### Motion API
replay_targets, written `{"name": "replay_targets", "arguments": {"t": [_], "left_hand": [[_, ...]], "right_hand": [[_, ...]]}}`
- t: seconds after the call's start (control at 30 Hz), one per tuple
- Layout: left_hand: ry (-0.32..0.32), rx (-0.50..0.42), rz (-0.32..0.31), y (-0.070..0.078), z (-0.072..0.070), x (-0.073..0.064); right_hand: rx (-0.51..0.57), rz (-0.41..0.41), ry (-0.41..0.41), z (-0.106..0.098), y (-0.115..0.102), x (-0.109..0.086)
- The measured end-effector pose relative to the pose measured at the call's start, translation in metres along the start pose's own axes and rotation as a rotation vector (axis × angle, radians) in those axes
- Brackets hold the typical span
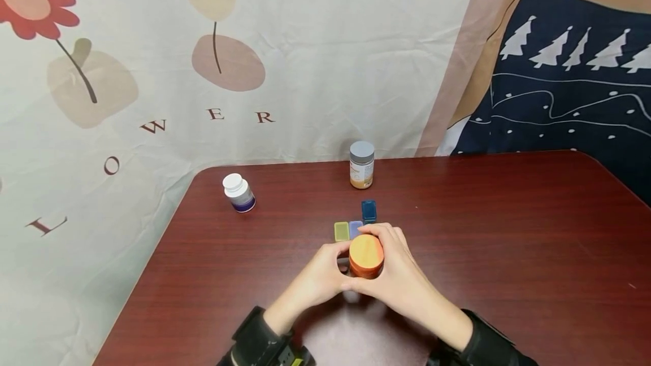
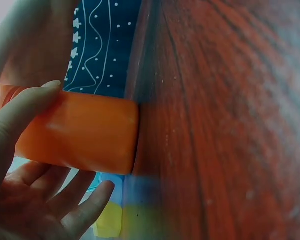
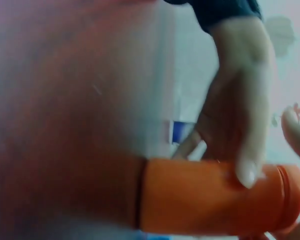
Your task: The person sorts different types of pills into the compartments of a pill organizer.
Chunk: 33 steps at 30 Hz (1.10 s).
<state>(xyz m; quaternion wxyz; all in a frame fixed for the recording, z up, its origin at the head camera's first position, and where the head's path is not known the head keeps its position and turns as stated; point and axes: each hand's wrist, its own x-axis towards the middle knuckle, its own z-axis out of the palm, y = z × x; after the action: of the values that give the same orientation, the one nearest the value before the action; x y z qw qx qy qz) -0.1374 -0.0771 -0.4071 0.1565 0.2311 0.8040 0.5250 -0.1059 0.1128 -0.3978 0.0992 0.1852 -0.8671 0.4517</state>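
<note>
An orange bottle (image 2: 95,132) with an orange screw lid (image 1: 366,253) stands upright on the table in front of me, its base at the tabletop. My left hand (image 1: 321,277) grips the bottle's body from the left, thumb on the near side and fingers behind. From the right, my right hand (image 1: 399,273) curves round the lid, index finger at the far side and thumb at the near side. Just beyond the hands lie small compartment boxes: a yellow-green one (image 1: 341,231), a purple one (image 1: 355,227) partly covered by the right hand, and a dark blue one (image 1: 368,210).
A white bottle with a purple-blue band (image 1: 239,193) stands at the table's far left. Near the back edge is a clear jar with a grey lid (image 1: 361,165). The reddish-brown table (image 1: 508,242) meets a printed cloth (image 1: 315,72) behind.
</note>
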Motion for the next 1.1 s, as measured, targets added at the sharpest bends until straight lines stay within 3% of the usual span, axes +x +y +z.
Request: {"name": "replay_targets", "arguments": {"t": [0.2, 0.3, 0.4, 0.57, 0.73, 0.97, 1.1], "left_hand": [[-0.009, -0.037, 0.026, -0.002, 0.000, -0.001], [-0.012, -0.059, 0.010, -0.002, 0.001, -0.002], [-0.005, -0.060, -0.009, 0.000, 0.001, -0.002], [0.004, -0.052, -0.031, 0.001, 0.001, -0.002], [0.001, -0.060, -0.013, -0.001, 0.001, 0.000], [-0.002, -0.069, -0.013, -0.003, 0.002, 0.000], [0.000, -0.075, -0.010, -0.002, 0.001, -0.001]], "right_hand": [[-0.036, -0.041, 0.139, 0.013, 0.011, -0.001], [-0.012, -0.105, 0.129, 0.010, 0.019, 0.000], [0.022, -0.155, 0.053, 0.000, 0.020, 0.003], [0.083, -0.152, -0.123, -0.022, 0.015, 0.008], [0.145, -0.172, -0.247, -0.037, 0.020, 0.011], [0.174, -0.232, -0.320, -0.043, 0.024, 0.011], [0.121, -0.177, -0.334, -0.048, 0.019, 0.011]]}}
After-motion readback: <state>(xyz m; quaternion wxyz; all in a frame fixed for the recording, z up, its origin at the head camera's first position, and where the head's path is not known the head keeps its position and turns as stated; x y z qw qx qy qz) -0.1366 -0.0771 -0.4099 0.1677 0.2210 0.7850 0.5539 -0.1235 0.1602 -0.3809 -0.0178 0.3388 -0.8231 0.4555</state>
